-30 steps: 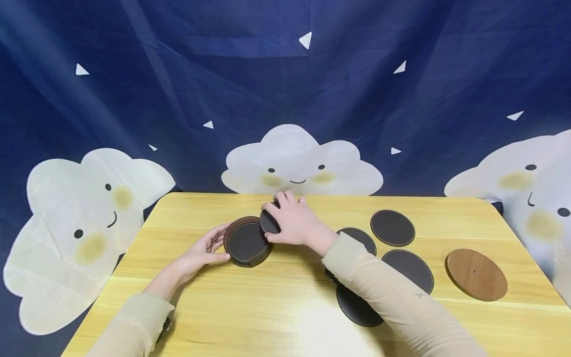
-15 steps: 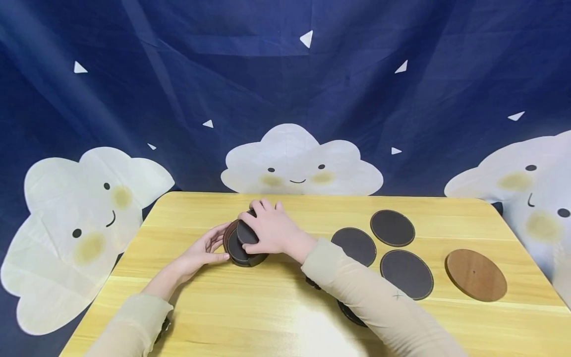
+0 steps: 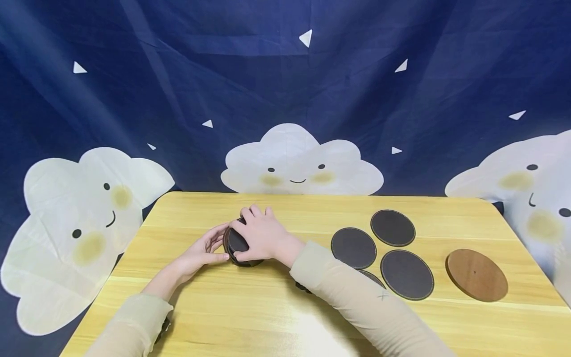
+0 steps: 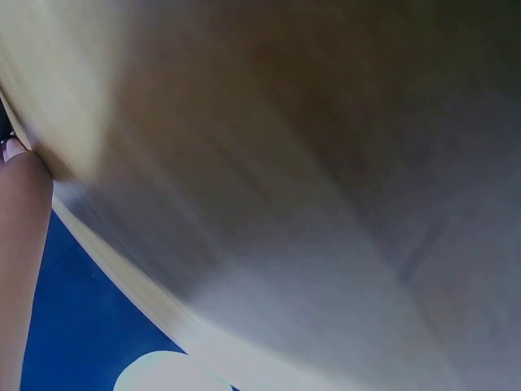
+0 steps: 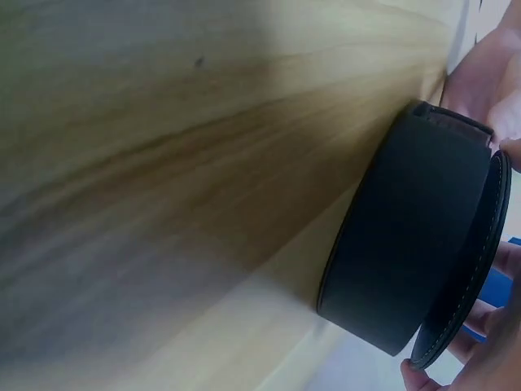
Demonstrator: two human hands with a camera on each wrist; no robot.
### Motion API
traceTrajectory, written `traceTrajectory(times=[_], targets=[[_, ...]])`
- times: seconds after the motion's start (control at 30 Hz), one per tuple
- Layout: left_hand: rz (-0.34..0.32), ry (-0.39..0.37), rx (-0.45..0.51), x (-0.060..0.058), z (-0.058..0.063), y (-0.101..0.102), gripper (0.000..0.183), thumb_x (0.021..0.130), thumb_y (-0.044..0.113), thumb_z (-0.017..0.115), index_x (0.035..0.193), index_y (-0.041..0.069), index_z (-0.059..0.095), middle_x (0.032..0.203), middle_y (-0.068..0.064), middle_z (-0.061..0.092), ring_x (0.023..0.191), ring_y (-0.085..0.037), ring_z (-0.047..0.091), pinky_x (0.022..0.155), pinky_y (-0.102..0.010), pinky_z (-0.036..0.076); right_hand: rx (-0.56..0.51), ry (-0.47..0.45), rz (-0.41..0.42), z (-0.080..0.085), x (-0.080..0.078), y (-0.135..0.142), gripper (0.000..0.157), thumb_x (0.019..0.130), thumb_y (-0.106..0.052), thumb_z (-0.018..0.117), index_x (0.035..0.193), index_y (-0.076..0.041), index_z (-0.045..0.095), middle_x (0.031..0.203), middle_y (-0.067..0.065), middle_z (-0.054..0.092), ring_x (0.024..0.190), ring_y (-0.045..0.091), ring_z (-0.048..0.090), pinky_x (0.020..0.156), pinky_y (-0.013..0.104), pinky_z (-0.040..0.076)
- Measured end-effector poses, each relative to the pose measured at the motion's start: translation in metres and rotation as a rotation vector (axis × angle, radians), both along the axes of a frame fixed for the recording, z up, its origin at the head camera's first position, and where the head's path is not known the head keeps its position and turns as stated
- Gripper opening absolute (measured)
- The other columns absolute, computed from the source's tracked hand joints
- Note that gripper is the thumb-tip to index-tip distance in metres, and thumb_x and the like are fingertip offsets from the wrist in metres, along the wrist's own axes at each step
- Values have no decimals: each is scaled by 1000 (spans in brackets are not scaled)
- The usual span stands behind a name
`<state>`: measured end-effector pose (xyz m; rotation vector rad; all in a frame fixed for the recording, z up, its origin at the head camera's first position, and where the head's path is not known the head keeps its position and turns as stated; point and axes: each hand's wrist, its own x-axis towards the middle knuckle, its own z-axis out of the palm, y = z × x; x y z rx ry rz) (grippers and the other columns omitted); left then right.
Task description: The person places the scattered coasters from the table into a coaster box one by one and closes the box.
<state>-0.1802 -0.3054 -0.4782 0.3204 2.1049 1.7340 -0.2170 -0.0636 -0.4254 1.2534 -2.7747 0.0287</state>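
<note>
A round dark coaster holder with a notched rim stands on the table, left of the middle in the head view. My left hand grips its left side, thumb in front and fingers behind. From above, my right hand holds a dark stitched coaster by its edges. This coaster lies tilted over the holder's mouth, one side lifted above the rim in the right wrist view. My right hand covers much of both in the head view. The left wrist view shows mostly blurred table, with the hand at its left edge.
Several dark round coasters lie flat on the wooden table to the right, one partly under the right sleeve. Farther right lies a brown wooden disc. A blue cloud-printed curtain hangs behind the table's far edge.
My right hand has moved left and slightly down with the coaster, from the holder's right side to over its mouth. My left hand stays on the holder.
</note>
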Motion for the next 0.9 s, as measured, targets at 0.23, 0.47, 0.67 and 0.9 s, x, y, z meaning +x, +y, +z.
traceTrajectory(times=[0.23, 0.47, 0.67, 0.9], targets=[[2, -12, -14, 0, -2, -2, 92, 96, 4, 75, 170, 7, 20, 172, -25, 25, 141, -3, 42, 111, -4, 39, 19, -27, -4, -7, 1, -7, 69, 87, -69, 67, 143, -32, 56, 138, 4, 54, 127, 24, 49, 100, 50, 46], [6, -17, 6, -1, -2, -1, 92, 95, 4, 75, 170, 7, 20, 172, -25, 24, 158, -42, 24, 109, -3, 38, 29, -33, -5, -9, 2, -9, 68, 88, -70, 66, 143, -31, 57, 141, 5, 54, 129, 25, 49, 102, 52, 46], [4, -26, 16, -1, -2, -1, 92, 96, 4, 75, 170, 7, 20, 173, -26, 22, 160, -49, 17, 108, -3, 39, 34, -5, -6, -9, 3, -10, 70, 87, -71, 65, 143, -30, 57, 140, 5, 54, 127, 24, 49, 100, 48, 46], [-1, -24, 12, -1, -1, -1, 91, 96, 4, 75, 170, 7, 20, 173, -25, 22, 159, -48, 18, 109, -4, 40, 34, 29, -10, -15, 2, -10, 73, 87, -73, 65, 143, -27, 56, 140, 5, 54, 127, 24, 49, 98, 45, 45]])
